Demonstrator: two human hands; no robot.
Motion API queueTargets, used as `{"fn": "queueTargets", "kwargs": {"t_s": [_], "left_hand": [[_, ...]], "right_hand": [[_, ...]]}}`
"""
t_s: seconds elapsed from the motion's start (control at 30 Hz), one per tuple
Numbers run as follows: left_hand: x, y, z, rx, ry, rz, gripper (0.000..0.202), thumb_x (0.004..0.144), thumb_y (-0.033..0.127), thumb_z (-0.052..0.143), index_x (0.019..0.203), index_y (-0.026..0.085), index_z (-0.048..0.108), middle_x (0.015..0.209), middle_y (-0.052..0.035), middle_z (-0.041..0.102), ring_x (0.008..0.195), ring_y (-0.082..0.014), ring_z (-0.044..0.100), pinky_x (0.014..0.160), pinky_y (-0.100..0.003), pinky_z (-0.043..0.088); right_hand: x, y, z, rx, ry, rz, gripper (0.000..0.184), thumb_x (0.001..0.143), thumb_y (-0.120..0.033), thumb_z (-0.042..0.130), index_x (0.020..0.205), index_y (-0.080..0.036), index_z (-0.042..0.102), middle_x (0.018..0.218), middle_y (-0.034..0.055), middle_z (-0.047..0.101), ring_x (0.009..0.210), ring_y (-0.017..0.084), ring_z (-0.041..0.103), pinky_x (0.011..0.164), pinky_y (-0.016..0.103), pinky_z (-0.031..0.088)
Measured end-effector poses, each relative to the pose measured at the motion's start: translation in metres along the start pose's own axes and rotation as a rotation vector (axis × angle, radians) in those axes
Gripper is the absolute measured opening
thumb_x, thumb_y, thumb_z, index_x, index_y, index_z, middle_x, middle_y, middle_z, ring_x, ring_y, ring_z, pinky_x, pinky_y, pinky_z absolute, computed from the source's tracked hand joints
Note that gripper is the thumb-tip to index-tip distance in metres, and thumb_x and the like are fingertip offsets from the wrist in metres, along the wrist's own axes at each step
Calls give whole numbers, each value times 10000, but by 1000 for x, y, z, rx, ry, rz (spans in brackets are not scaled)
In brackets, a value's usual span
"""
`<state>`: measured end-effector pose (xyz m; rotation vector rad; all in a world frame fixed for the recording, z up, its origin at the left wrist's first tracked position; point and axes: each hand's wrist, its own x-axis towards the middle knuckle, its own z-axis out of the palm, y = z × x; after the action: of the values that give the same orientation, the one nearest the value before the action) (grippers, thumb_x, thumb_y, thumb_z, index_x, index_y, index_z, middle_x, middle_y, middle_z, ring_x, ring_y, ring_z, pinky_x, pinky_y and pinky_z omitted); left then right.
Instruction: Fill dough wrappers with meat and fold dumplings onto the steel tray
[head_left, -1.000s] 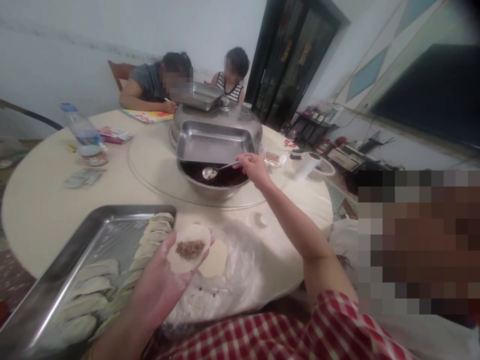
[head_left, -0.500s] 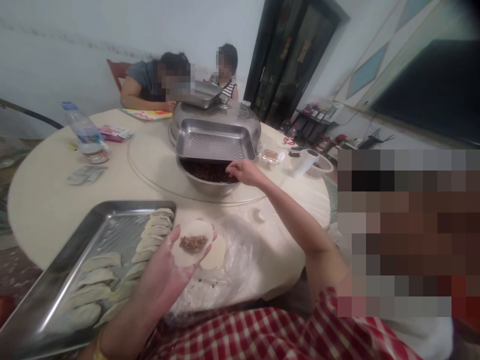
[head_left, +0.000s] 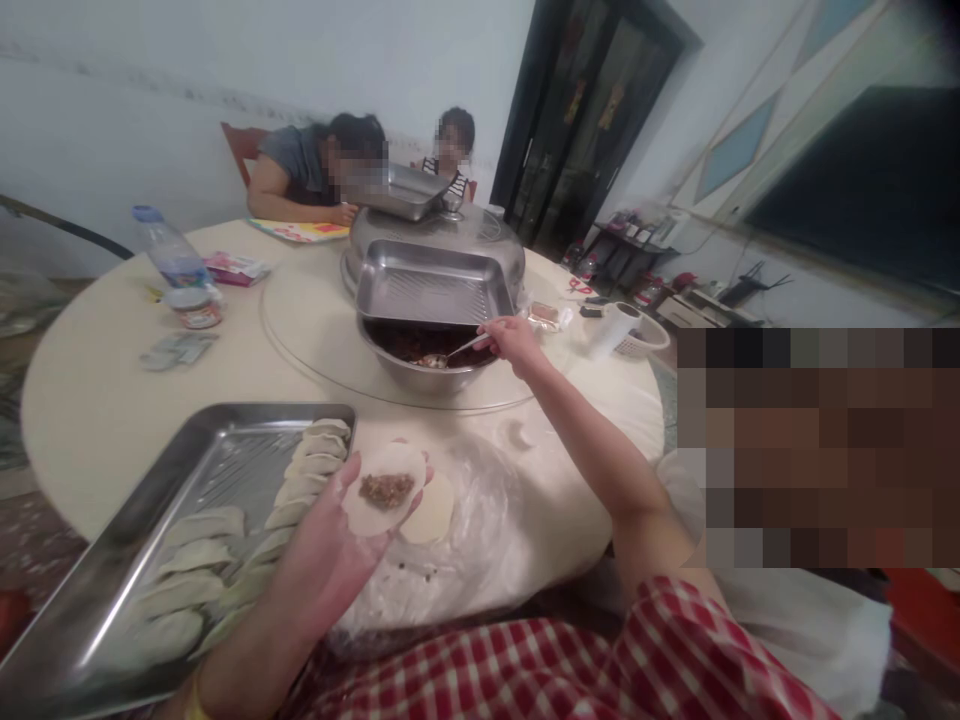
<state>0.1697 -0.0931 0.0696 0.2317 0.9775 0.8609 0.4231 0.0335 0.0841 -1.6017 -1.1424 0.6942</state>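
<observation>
My left hand lies palm up and cups a round dumpling wrapper with a small heap of brown minced filling in its middle. It hovers over the near table edge, beside a steel tray holding several folded dumplings. My right hand reaches forward and pinches the handle of a metal spoon. The spoon's bowl dips into the dark filling inside a steel bowl on the turntable. Another plain wrapper lies on clear plastic under my left hand.
An empty steel tray rests over the bowl against a domed metal lid. A water bottle and a small jar stand at the left. Two other people sit at the far side. A white roll and basket are right.
My right hand went down into the bowl with the spoon and has drawn back slightly, the spoon still in the filling. My left hand kept holding the filled wrapper nearly still.
</observation>
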Motion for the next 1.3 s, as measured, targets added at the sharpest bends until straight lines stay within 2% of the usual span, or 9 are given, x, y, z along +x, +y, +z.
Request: {"fn": "queueTargets", "kwargs": {"t_s": [0.17,0.3,0.43,0.57,0.63,0.97,1.1,1.2,1.3], "left_hand": [[2,0,1,-1,-6,9,371,998,227,336,1194,61,605,1055,-165,739,953,-235,722,756,-331,618],[2,0,3,3,-6,3,381,1001,216,314,1196,56,599,1066,-165,736,957,-235,721,762,-334,615],[1,-1,5,20,-1,8,398,1006,230,297,1171,59,616,1058,-172,735,960,-241,719,752,-335,613],[0,-1,4,25,-22,14,374,1001,233,326,1169,69,617,1062,-166,730,956,-239,719,747,-328,611],[0,-1,3,30,-21,20,365,1001,235,333,1170,74,613,1075,-162,726,954,-235,719,745,-322,610],[4,-1,1,21,-28,24,390,998,235,330,1222,44,586,1072,-184,727,930,-243,724,750,-339,610],[2,-2,5,-2,-8,-3,425,1007,247,298,1238,35,584,1023,-178,742,893,-233,731,744,-334,609],[2,-2,6,-5,-7,-15,434,1012,258,284,1262,55,575,996,-166,752,874,-224,736,734,-318,608],[2,-2,3,3,-11,-19,426,1009,255,307,1294,50,548,1027,-172,748,909,-233,734,747,-322,611]], "right_hand": [[5,0,-9,104,127,43,161,822,-134,475,684,-175,547,452,-13,642,350,60,435,391,159,321],[7,1,-15,109,140,23,154,839,-150,466,717,-170,558,490,-13,663,350,52,416,381,155,296],[2,0,-9,43,58,-54,149,849,-180,515,739,-162,615,541,-23,685,434,50,505,470,145,380],[-5,-6,0,-71,-146,-108,91,776,-176,638,706,-155,692,530,-23,684,504,79,583,524,164,414],[-5,-9,3,-114,-201,-109,91,749,-155,654,672,-150,701,508,-17,677,498,93,587,525,179,416],[11,7,-6,-164,30,-49,222,870,-152,416,800,-138,626,655,66,748,425,79,514,437,179,381],[8,13,-9,-263,43,-156,297,926,-190,350,919,-123,639,792,91,762,574,102,612,549,199,449],[3,14,-9,-384,-15,-302,237,931,-259,457,942,-164,674,857,59,749,780,141,648,724,235,474],[-2,11,-12,-534,-97,-428,152,878,-229,570,842,-202,716,799,41,720,889,193,609,823,276,431]]}}
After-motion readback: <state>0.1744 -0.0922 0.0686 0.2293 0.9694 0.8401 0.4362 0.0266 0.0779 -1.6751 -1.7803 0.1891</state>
